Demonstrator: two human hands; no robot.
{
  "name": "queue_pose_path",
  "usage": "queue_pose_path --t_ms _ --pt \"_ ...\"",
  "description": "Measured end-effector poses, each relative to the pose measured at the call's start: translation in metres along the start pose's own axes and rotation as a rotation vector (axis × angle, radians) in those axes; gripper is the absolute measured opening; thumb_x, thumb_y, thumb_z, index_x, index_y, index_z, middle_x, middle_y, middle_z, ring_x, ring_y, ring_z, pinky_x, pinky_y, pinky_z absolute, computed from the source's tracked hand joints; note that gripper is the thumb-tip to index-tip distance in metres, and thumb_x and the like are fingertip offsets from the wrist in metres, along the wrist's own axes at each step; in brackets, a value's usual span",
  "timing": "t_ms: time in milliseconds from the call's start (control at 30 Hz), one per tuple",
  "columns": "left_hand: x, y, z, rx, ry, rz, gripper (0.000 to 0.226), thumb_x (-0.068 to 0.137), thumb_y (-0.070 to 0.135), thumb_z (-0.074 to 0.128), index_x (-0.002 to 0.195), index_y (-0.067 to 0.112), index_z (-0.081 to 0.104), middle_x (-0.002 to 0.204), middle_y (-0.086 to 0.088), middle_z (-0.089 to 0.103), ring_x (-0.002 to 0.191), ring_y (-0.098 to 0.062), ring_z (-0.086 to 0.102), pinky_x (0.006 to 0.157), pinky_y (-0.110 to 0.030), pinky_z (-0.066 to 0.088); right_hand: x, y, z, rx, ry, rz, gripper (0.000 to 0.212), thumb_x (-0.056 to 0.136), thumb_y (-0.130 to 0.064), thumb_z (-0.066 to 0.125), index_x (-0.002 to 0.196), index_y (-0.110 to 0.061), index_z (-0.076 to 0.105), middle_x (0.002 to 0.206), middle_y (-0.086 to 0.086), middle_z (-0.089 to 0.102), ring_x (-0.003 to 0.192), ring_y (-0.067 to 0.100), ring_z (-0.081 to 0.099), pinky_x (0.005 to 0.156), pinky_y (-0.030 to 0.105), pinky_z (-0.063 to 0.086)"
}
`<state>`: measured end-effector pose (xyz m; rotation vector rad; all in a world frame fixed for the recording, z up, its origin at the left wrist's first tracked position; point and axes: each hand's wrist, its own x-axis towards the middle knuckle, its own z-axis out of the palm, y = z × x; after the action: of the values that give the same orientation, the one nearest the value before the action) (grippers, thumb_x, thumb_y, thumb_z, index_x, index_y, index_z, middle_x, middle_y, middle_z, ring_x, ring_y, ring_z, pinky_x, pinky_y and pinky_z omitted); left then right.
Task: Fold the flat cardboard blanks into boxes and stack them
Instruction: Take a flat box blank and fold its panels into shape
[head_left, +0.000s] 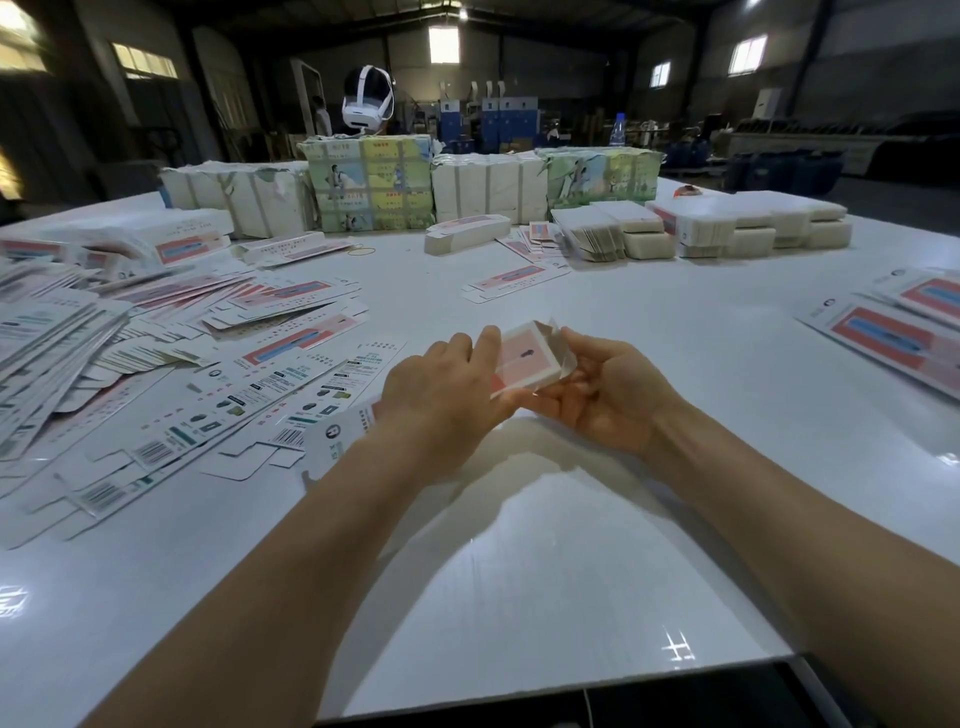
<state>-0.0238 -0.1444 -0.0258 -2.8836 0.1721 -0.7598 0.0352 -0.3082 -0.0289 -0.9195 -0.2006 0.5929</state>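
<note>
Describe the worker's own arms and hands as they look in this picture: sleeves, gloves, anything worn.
Both forearms are bare right up to the bottom edge of the picture, so no sleeve shows. The left hand and the right hand wear no gloves. No watch, bracelet or ring is visible on the wrists or on the fingers that show. The fingernails look short and unpainted. No markings, tape or straps appear on either arm.

Both hands (524, 395) grip pink box (527, 361) above table (675, 415).

dim warehouse (571, 78), perhaps metal-walled; bright windows (747, 54)
</note>
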Motion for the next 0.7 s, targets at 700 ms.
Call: queue_pose_path --t_ms 700 --pt "-0.006 -0.004 0.003 0.175 0.115 0.131 0.072 0.091 0.063 0.025 0.143 0.014 0.028 0.116 -0.006 0.055 0.101 -0.024 0.052 0.069 -0.032 0.033 0.001 0.005 0.009 -0.252 0.183 -0.096 0.036 0.091 0.000 0.038 0.105 -0.019 0.065 0.105 0.013 0.064 0.083 0.029 0.067 0.070 0.047 0.059"
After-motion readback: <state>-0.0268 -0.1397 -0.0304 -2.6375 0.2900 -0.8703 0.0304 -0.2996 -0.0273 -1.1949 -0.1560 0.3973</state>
